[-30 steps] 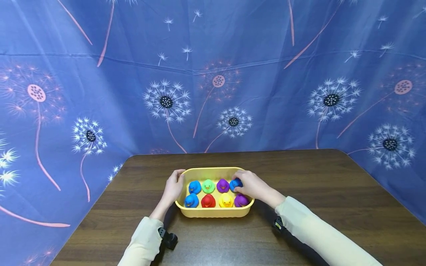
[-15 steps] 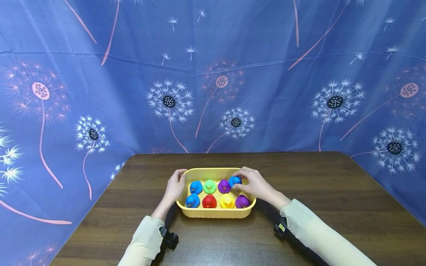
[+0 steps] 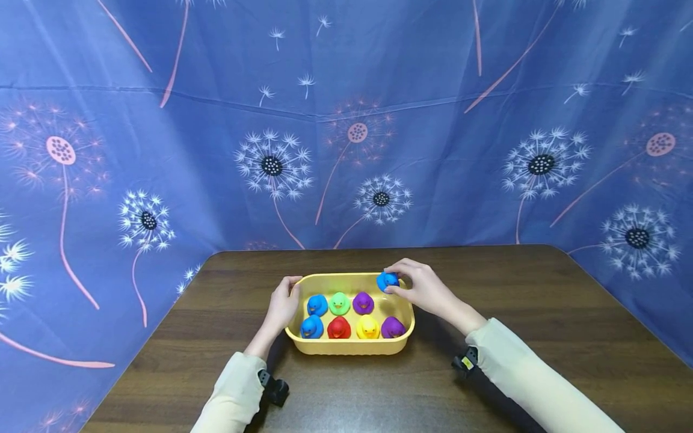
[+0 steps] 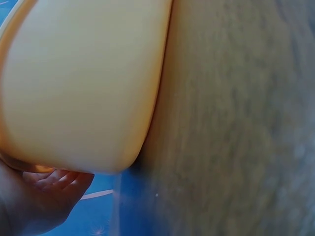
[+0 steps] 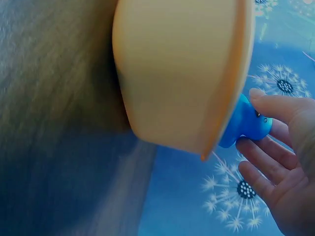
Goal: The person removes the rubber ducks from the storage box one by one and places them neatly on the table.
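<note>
A yellow plastic tub sits on the table with several rubber ducks standing in two rows inside. My left hand grips its left end; in the left wrist view, the fingers curl at the tub's end wall. My right hand pinches a blue rubber duck between thumb and fingers, up at the back right corner of the rim. The right wrist view has this duck beside the rim. Left in the tub are ducks such as a green one, a red one and a yellow one.
The brown wooden table extends on both sides of the tub and in front of it. A blue cloth with dandelion prints hangs behind the table's back edge. Each wrist carries a small black camera, like the left one.
My right hand has lifted the blue duck from the back row's right end, up and back to the rim. The left hand keeps its grip on the tub.
</note>
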### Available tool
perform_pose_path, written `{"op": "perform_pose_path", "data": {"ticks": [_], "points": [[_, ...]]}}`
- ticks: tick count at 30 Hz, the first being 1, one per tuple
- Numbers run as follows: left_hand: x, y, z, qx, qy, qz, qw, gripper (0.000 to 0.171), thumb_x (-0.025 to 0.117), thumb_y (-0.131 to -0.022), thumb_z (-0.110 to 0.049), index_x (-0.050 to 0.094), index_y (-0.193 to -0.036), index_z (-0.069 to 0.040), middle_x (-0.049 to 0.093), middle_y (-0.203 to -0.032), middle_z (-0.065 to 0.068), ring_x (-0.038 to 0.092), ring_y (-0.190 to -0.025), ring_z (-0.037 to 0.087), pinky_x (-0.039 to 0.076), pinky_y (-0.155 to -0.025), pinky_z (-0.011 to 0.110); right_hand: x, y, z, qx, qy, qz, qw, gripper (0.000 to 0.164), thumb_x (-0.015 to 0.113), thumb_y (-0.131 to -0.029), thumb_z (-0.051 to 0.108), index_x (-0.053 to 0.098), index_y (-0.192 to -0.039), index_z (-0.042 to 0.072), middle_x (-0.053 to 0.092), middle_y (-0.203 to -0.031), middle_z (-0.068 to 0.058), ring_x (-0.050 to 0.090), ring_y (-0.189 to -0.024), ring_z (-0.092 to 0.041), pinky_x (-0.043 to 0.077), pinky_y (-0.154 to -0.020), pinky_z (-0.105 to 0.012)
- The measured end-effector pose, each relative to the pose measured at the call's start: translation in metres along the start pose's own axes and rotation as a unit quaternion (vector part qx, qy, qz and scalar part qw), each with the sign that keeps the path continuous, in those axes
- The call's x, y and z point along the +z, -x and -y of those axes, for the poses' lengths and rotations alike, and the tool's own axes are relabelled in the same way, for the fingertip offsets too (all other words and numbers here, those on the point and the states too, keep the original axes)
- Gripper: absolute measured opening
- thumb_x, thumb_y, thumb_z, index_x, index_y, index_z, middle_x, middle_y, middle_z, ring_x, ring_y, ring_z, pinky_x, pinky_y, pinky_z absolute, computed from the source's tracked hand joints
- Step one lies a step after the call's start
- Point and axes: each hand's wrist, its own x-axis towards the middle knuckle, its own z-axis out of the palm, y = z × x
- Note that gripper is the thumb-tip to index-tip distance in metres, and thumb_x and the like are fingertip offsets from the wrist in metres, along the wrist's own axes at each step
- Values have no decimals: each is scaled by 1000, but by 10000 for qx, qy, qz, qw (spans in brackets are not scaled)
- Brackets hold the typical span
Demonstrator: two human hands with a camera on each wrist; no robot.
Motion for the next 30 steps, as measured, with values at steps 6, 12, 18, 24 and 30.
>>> {"op": "perform_pose_path", "data": {"ticks": [6, 12, 18, 24, 30], "points": [[0, 0, -1, 192, -90, 26, 9998, 25, 45, -94, -1, 57, -115, 6, 63, -103, 23, 58, -95, 32, 47, -84, 44, -12, 4, -5, -15, 168, -71, 9998, 36, 79, -74, 20, 69, -106, 6, 66, -100, -3, 63, -85, -15, 53, -78, -37], [-2, 1, -1, 263, -255, 64, 9993, 26, 45, -94, -1, 56, -116, 7, 63, -107, 25, 59, -100, 35, 47, -87, 47, -21, 10, -11, 1, 268, 2, 9996, 37, 78, -75, 21, 68, -108, 7, 66, -102, -2, 63, -87, -14, 53, -79, -36], [-6, 5, -4, 315, -332, 112, 9989, 25, 44, -94, 0, 55, -116, 9, 62, -109, 27, 59, -102, 38, 47, -88, 49, -27, 14, -15, 73, 376, -79, 9992, 37, 78, -75, 20, 68, -108, 6, 66, -102, -4, 64, -88, -17, 53, -80, -37], [-7, 6, -3, 279, -340, 98, 9990, 26, 44, -95, -1, 55, -117, 8, 62, -110, 26, 59, -103, 37, 47, -89, 48, -27, 19, -22, 181, 462, -192, 9986, 37, 77, -76, 20, 68, -108, 5, 66, -101, -4, 62, -86, -16, 53, -79, -37], [-6, 5, -2, 210, -310, 83, 9993, 26, 44, -95, -1, 55, -117, 8, 62, -111, 26, 59, -104, 37, 47, -90, 48, -24, 27, -30, 327, 454, -143, 9983, 37, 76, -78, 20, 67, -110, 5, 66, -101, -4, 62, -83, -14, 52, -75, -35]]}}
